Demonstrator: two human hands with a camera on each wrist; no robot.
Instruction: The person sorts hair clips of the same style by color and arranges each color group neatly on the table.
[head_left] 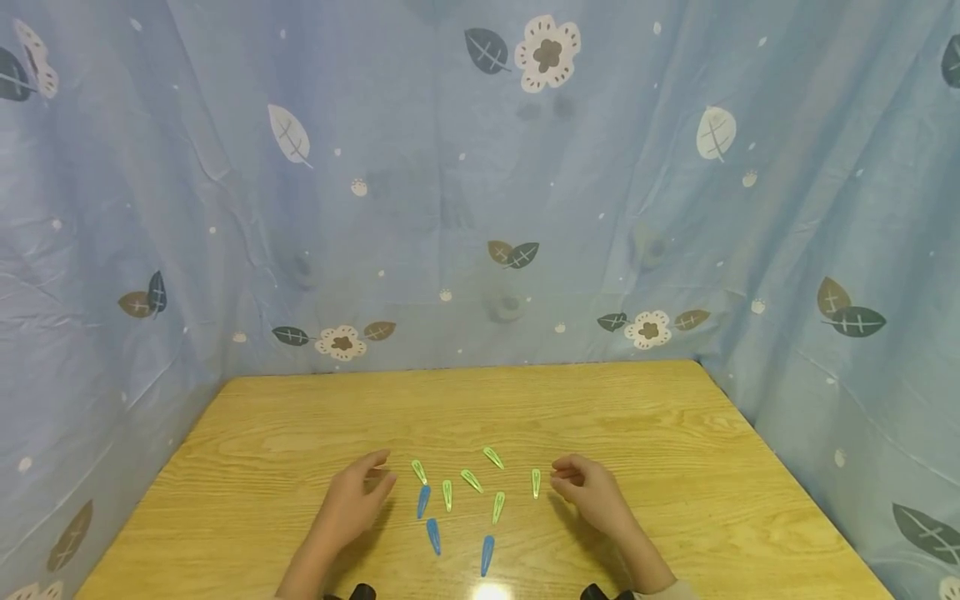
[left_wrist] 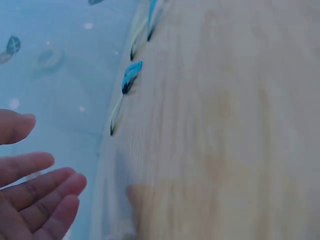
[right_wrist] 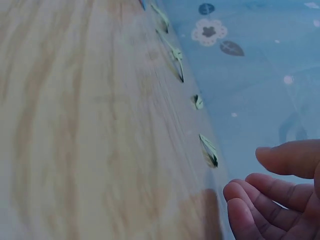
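Small snap hair clips lie scattered on the table between my two hands. Several are yellow-green, such as one green hair clip near the middle; three are blue, including a blue hair clip closest to me. My left hand hovers left of the clips, thumb and fingers apart, nearest the green clip at the far left. On the other side, my right hand is beside the rightmost green clip, fingers loosely bent and holding nothing. Both wrist views show relaxed fingers with no clip in them.
The wooden table has a light wood grain and a bright glare spot at its front edge. A blue curtain printed with leaves and flowers hangs behind it and along both sides.
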